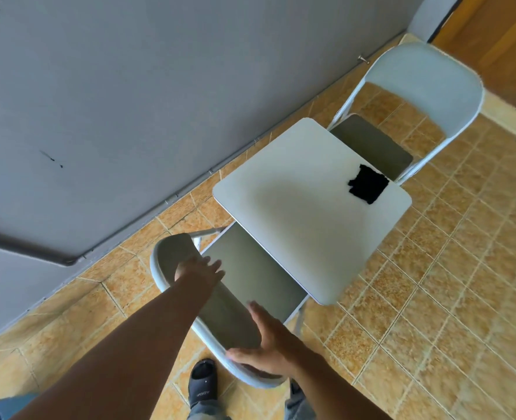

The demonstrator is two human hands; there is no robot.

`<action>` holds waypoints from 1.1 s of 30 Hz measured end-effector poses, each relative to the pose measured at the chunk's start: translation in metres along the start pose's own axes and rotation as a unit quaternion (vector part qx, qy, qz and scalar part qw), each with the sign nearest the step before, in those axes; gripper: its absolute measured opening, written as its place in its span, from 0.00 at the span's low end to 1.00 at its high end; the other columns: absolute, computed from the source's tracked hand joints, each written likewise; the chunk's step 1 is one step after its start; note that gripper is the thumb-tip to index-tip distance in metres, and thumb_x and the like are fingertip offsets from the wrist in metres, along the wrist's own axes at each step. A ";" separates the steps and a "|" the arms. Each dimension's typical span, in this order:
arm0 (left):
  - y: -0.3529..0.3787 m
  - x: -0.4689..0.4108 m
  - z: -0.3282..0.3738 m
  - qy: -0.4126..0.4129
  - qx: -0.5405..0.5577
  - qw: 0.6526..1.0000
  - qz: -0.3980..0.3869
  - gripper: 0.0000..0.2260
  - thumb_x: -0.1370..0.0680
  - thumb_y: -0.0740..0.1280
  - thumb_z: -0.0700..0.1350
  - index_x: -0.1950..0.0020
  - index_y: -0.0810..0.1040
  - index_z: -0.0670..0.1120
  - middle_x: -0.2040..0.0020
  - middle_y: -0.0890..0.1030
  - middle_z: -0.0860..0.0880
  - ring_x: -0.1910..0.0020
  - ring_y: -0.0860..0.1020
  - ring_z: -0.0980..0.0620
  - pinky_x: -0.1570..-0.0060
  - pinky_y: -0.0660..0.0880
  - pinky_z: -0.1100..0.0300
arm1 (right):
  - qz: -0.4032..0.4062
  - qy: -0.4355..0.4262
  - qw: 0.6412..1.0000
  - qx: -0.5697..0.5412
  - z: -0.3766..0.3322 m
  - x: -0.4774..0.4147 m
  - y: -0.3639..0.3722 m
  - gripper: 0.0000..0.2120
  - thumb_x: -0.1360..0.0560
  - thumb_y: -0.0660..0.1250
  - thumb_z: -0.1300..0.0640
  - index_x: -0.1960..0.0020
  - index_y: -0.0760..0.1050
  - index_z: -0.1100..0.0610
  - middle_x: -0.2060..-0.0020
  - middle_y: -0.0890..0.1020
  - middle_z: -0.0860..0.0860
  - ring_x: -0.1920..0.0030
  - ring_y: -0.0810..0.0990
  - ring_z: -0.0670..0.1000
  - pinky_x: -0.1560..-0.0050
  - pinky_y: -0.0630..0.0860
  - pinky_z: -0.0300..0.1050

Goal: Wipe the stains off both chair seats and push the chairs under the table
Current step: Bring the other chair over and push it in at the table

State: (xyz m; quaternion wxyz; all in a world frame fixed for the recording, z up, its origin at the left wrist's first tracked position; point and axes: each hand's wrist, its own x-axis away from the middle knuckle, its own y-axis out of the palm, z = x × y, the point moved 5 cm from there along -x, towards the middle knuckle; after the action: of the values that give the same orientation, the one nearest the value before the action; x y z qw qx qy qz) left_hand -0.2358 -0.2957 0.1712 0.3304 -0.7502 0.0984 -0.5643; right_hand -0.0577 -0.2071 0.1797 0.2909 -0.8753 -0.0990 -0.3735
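A small white table (305,225) stands in the middle with a black cloth (368,184) lying near its far right corner. The near grey folding chair (220,316) has its seat (250,268) partly under the table. My left hand (202,269) rests on the left part of its backrest top, fingers spread. My right hand (268,344) lies flat against the right end of the backrest, thumb along the frame. The far chair (426,83) stands opposite, its seat (371,144) partly under the table.
A grey wall (129,101) runs along the left, close to the table and near chair. A wooden door (499,40) is at the top right. Tan tiled floor (447,298) spreads to the right. My sandalled foot (203,386) stands just behind the near chair.
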 end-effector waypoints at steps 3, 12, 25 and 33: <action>-0.074 0.002 0.040 0.026 0.012 0.997 0.065 0.36 0.21 0.64 0.44 0.21 0.43 0.48 0.21 0.41 0.50 0.23 0.44 0.49 0.25 0.46 0.47 | 0.082 -0.001 0.997 0.009 0.043 0.013 -0.059 0.44 0.26 0.60 0.30 0.21 0.38 0.42 0.20 0.46 0.43 0.21 0.50 0.46 0.23 0.57 0.48; -0.240 -0.016 0.187 -0.017 0.140 0.979 0.145 0.29 0.18 0.53 0.53 0.21 0.44 0.47 0.21 0.46 0.50 0.23 0.45 0.53 0.25 0.48 0.51 | 0.168 -0.010 0.974 0.155 0.179 0.080 -0.251 0.32 0.17 0.51 0.42 0.20 0.39 0.49 0.20 0.43 0.47 0.20 0.44 0.51 0.23 0.53 0.52; -0.434 -0.077 0.295 -0.051 0.142 0.971 0.187 0.29 0.19 0.51 0.58 0.22 0.50 0.47 0.21 0.53 0.49 0.23 0.53 0.48 0.27 0.56 0.46 | 0.218 -0.011 0.960 0.177 0.290 0.134 -0.457 0.32 0.16 0.51 0.48 0.20 0.40 0.56 0.20 0.40 0.52 0.20 0.43 0.53 0.22 0.55 0.54; -0.551 -0.163 0.323 -0.057 0.182 0.963 0.189 0.29 0.20 0.54 0.59 0.22 0.52 0.49 0.22 0.56 0.48 0.25 0.59 0.46 0.30 0.60 0.47 | 0.227 -0.030 0.948 0.223 0.323 0.112 -0.591 0.30 0.16 0.52 0.53 0.20 0.42 0.57 0.19 0.43 0.51 0.20 0.45 0.52 0.24 0.56 0.53</action>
State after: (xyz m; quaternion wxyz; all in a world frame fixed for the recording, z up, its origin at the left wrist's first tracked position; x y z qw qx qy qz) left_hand -0.1215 0.3335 0.3311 0.5671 -0.6758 0.1145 -0.4567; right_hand -0.0176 0.4556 0.3387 0.5529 -0.7979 0.0126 -0.2397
